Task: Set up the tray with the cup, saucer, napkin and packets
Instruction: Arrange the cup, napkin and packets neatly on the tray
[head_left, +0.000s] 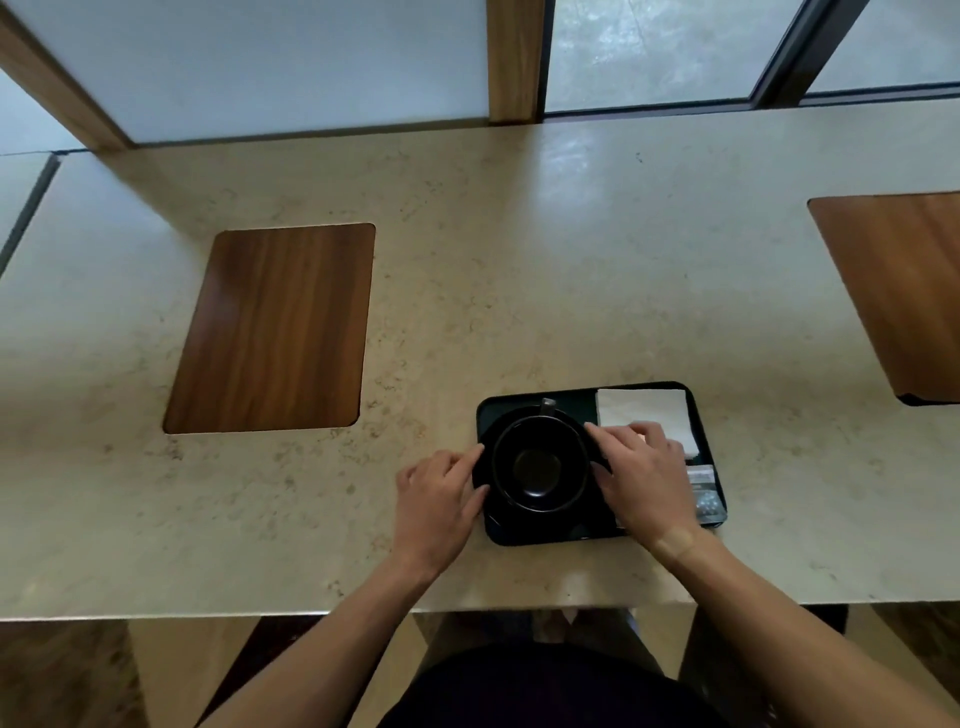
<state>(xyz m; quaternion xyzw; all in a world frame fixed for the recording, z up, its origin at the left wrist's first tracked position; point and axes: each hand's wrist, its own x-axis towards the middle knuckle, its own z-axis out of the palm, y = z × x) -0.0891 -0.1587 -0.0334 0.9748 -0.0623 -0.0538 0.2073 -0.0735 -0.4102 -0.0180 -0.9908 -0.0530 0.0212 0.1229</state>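
Observation:
A black tray (574, 535) lies on the stone counter near its front edge. On the tray's left half a black cup (540, 467) stands upright on a black saucer (501, 512), its handle pointing away from me. A white napkin (647, 415) lies flat in the tray's far right corner, and small packets (705, 493) lie in the near right corner. My left hand (439, 501) touches the saucer's left rim with its fingertips. My right hand (641, 475) rests on the saucer's right side, covering part of the napkin and packets.
The beige stone counter (519, 260) has a wooden inset panel (272, 330) at the left and another (904, 291) at the far right. Windows with wooden posts run along the back. The counter's front edge is just below my wrists.

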